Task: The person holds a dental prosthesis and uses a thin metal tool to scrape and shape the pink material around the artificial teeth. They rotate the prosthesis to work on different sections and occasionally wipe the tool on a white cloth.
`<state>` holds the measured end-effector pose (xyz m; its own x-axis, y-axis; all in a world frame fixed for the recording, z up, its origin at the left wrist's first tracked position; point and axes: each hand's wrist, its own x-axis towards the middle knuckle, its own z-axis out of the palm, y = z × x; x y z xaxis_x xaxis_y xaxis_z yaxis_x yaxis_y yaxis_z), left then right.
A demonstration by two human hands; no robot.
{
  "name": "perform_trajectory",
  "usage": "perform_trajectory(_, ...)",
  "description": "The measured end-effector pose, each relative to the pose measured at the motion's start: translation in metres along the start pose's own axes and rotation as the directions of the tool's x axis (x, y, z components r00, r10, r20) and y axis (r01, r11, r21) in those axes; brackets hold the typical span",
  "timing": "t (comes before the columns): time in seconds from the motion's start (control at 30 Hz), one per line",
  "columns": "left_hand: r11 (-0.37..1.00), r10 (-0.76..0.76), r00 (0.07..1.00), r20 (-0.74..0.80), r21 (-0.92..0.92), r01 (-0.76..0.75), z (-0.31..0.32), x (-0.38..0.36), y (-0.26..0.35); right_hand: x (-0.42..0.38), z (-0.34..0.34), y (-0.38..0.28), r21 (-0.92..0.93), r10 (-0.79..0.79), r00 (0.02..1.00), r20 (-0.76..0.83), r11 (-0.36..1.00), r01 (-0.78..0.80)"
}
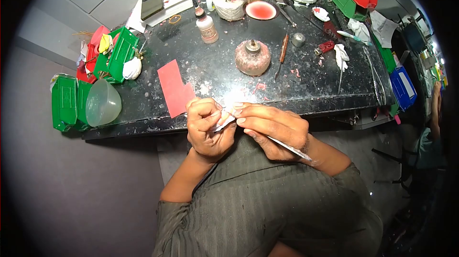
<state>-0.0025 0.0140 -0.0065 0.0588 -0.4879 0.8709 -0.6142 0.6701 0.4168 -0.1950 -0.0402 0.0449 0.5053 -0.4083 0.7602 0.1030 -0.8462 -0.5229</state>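
Observation:
My left hand (207, 125) is closed round a small white-and-pink piece (224, 122), mostly hidden by the fingers. Between the fingers and thumb of my right hand (275, 130) is a slim metal hand tool (292, 149). Its handle end points back toward my wrist, while its working end is at the small piece and hidden by my fingertips. Both hands meet just in front of the bench edge, above my lap. Beside my left hand lies a sheet of pink wax (173, 87) with a notch cut from one side. Pink scraps (260, 86) lie beyond my fingers.
A glass spirit lamp (252, 58) stands mid-bench, with a wooden-handled wax knife (284, 51) to its right. Behind are a dropper bottle (207, 27) and a dish with red contents (261, 10). Green bins (64, 104) and a translucent bowl (103, 103) sit left; metal tweezers (375, 75) lie right.

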Motion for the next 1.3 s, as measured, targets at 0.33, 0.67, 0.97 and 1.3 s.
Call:
perform_trajectory(0.33,1.000,-0.021,1.000,0.002,0.008,0.021,0.000,0.000,0.002,0.002,0.001,-0.004,0.054,0.021,1.000,0.002,0.998,-0.021)
perform_trajectory(0.67,0.384,-0.679,0.729,0.084,-0.806,0.450,-0.003,0.012,0.005,-0.004,-0.027,0.027,0.179,0.143,0.961,-0.239,0.979,-0.101)
perform_trajectory(0.97,-0.113,-0.695,0.623,0.357,-0.911,0.396,-0.016,0.018,-0.001,0.003,-0.077,0.033,-0.375,0.701,0.710,-0.064,0.642,-0.668)
perform_trajectory(1.3,-0.275,-0.796,0.359,0.487,-0.820,0.503,-0.024,0.021,-0.008,0.005,-0.088,0.021,-0.053,0.807,0.581,-0.105,0.579,-0.814)
